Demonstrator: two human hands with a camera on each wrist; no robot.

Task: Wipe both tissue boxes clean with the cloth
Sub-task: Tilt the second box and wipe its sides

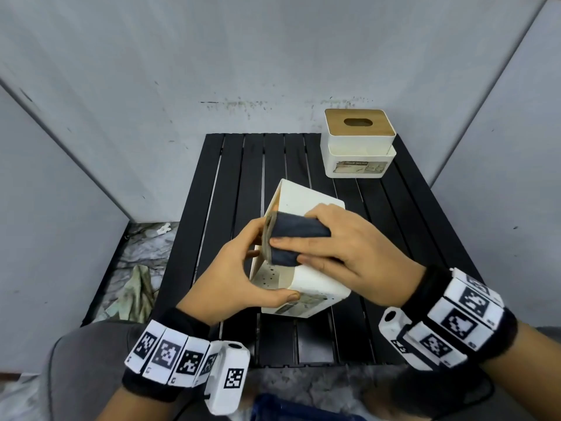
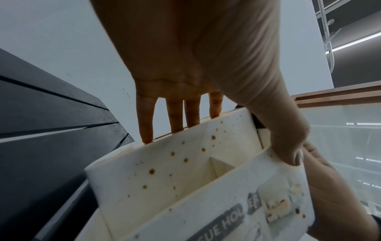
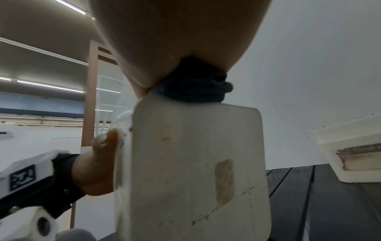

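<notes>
A white tissue box (image 1: 312,202) lies tipped on its side near the middle of the black slatted table (image 1: 243,165). Its spotted face (image 2: 164,171) carries brown specks. My left hand (image 1: 267,278) grips it, thumb on the labelled side and fingers (image 2: 175,117) hooked over the far edge. My right hand (image 1: 291,232) holds a folded dark cloth (image 1: 303,230) and presses it on the box's upturned side, near the edge. The cloth (image 3: 195,88) shows bunched under the palm on the box (image 3: 185,163). A second white tissue box (image 1: 358,144) with a wooden lid stands upright at the back right.
Grey panels wall the table in behind and on both sides. A crumpled greenish rag (image 1: 133,293) lies on the floor to the left. My grey-clad knee (image 1: 91,360) is at the near left, below the table's front edge.
</notes>
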